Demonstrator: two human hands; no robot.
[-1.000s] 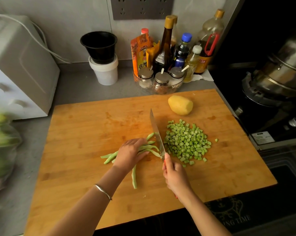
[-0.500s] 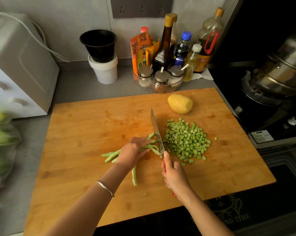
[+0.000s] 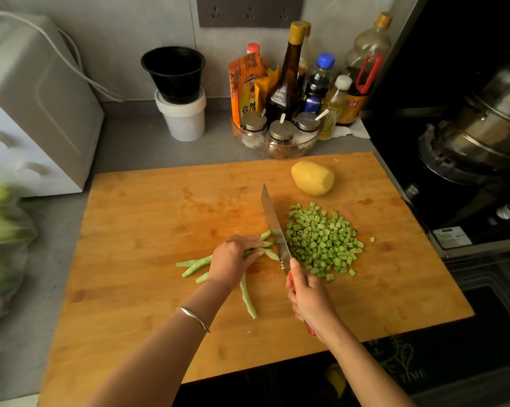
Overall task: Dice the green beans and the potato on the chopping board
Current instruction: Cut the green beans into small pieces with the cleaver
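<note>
A large wooden chopping board (image 3: 136, 289) covers the counter. My left hand (image 3: 233, 259) presses down on a bunch of whole green beans (image 3: 196, 262) near the board's middle, fingertips close to the blade. My right hand (image 3: 309, 298) grips the red handle of a knife (image 3: 272, 227), whose blade stands edge-down on the bean tips. Just right of the blade lies a pile of diced green beans (image 3: 324, 239). A peeled yellow potato (image 3: 312, 177) sits whole at the board's far side. One loose bean (image 3: 247, 298) lies toward me.
Behind the board stand a glass bowl of spice jars (image 3: 280, 136), several sauce bottles (image 3: 289, 74) and a black cup stacked on a white tub (image 3: 183, 113). A white appliance (image 3: 33, 113) is at left, a bag of greens (image 3: 1, 239) beside it, a stove with a steel pot (image 3: 488, 121) at right.
The knife has kept chopping at the bean tips, and my left hand has stayed on the bunch. The view shifted slightly.
</note>
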